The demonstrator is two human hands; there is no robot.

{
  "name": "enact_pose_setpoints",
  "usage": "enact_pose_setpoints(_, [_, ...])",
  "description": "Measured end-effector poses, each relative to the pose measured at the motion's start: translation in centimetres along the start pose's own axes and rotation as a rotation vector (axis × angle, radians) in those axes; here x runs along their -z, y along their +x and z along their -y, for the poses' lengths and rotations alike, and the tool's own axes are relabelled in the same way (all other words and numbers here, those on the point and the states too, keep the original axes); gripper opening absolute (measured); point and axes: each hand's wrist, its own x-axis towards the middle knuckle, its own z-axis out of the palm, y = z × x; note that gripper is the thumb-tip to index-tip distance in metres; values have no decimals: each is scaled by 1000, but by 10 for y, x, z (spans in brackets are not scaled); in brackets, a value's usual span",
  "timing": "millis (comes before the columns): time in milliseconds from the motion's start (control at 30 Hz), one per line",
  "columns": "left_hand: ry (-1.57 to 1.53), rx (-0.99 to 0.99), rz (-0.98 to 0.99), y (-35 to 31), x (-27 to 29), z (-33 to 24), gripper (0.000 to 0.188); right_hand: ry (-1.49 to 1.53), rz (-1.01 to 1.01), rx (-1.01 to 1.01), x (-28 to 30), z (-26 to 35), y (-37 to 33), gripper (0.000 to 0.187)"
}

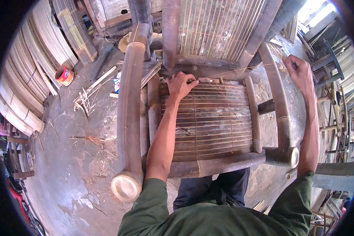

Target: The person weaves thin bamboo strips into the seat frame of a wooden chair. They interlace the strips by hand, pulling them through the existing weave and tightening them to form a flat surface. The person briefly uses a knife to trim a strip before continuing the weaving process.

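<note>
A bamboo chair stands in front of me, its seat made of thin slats crossed by two lines of binding. At the left rear corner of the seat, my left hand is closed in a pinch, its fingertips beside the back rail. A thin tan strand stretches from near those fingertips across the rear of the seat to the right. Its far end runs to my right hand, a closed fist raised outside the right armrest. The part inside each grip is hidden.
The slatted backrest rises at the far side. Bundles of bamboo strips lean on the left, near a red and yellow tub. Scraps of bamboo lie on the floor. More bamboo frames stand at the right.
</note>
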Motion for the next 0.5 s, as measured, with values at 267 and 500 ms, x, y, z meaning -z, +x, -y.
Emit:
enact_pose_setpoints(267, [73, -38, -41, -1, -5, -7, 20, -676, -172, 152, -6, -20, 24, 55])
enact_pose_setpoints(500, [-111, -59, -323, 9, -15, 7, 21, -826, -129, -178, 46, -49, 53, 43])
